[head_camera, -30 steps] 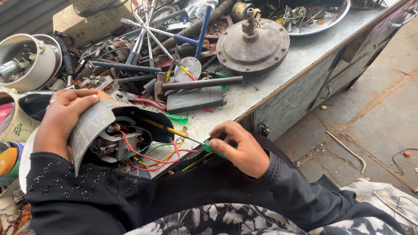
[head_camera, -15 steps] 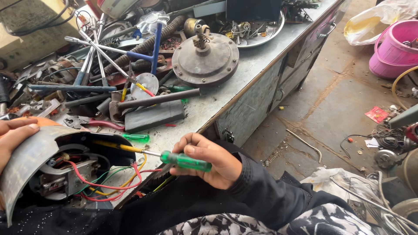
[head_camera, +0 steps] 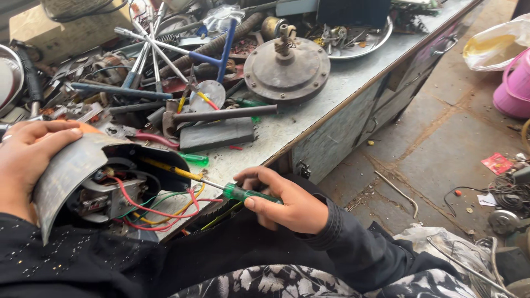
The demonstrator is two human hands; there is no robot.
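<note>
An opened motor housing (head_camera: 105,190) is seen at the near edge of the worktop (head_camera: 331,94), resting partly against the person's lap. Its curved grey cover (head_camera: 69,171) is gripped by the left hand (head_camera: 30,157), the fingers (head_camera: 52,138) being closed over the top of the cover. Red, green and yellow wires (head_camera: 160,207) are exposed inside and spill toward the worktop's near edge.

A screwdriver (head_camera: 221,187) with a green handle is held in the right hand (head_camera: 287,204), the fingers clenched around the handle. Its shaft is pointed leftward into the open housing, where a yellow-sleeved part meets it; the tip itself is hidden in the dark interior.

Just behind the housing, a second green handle (head_camera: 196,160) lies on the worktop, beside a dark flat block (head_camera: 218,135) and a long rusty hammer-like bar (head_camera: 221,114). Further back, a round rusty metal disc with a central spindle (head_camera: 287,69) stands near the worktop's right edge. A blue-handled cross wrench (head_camera: 182,52) and assorted rods and tools are piled across the left and far part of the worktop. A shallow metal tray (head_camera: 359,41) of small parts sits toward the far right corner.

On the floor to the right, a pink bucket (head_camera: 513,85), a plastic bag (head_camera: 488,49) and loose scraps are noted, well apart from the hands.
</note>
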